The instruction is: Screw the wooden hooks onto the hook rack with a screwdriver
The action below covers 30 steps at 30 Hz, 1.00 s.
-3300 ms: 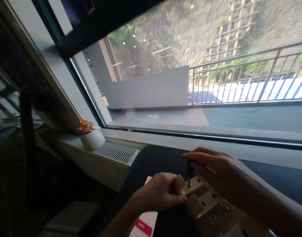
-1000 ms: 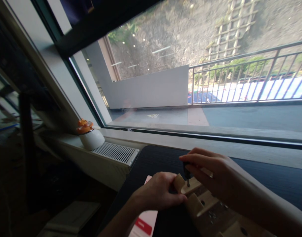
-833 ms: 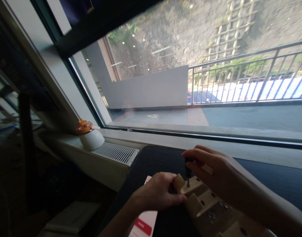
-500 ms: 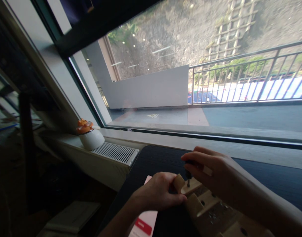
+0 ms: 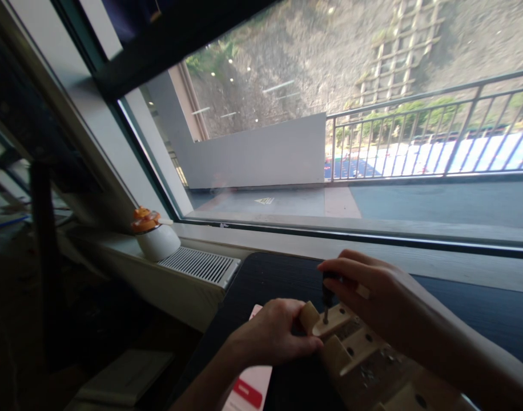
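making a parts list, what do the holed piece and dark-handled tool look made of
The holed piece: probably wood, matte, from its tan colour; grain is unclear. The dark-handled tool: handle perhaps plastic, dull black; shaft likely metal, being thin and grey.

Left hand [image 5: 281, 331] and right hand [image 5: 368, 279], close together, both gripping.
Left forearm [image 5: 216, 371] slants up from the bottom edge, thumb and fingers pinched; right forearm [image 5: 454, 337] enters from lower right, back of the hand up, fingertips drawn together.
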{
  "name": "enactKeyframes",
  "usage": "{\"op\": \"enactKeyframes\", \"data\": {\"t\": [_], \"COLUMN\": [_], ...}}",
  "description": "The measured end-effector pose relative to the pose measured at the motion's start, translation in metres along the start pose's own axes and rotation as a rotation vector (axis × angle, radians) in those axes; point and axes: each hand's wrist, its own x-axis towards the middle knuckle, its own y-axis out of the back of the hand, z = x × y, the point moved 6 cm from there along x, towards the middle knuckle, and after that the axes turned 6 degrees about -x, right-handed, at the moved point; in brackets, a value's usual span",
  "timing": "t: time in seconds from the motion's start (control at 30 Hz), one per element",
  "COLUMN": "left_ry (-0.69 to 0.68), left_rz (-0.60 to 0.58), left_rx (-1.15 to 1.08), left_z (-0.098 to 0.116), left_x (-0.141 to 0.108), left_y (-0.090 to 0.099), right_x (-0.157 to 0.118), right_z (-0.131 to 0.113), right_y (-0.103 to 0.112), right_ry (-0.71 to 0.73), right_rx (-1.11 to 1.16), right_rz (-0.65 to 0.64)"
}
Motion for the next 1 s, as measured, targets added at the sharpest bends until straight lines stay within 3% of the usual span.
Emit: {"op": "enactKeyframes", "data": {"t": [0.43, 1.0], "left_ry": [-0.004, 0.023], "left_rz": [-0.003, -0.013], "left_rx": [-0.008, -0.002], "left_z": [-0.001, 0.002], "left_x": [0.000, 0.000], "left_y": [0.000, 0.000], "right_x": [-0.002, -0.001], "right_z": [-0.011, -0.007], "right_y": [-0.002, 0.001], "right_ry": [0.088, 0.040], "right_rx": [0.071, 0.030], "right_rz": [-0.072, 0.011]}}
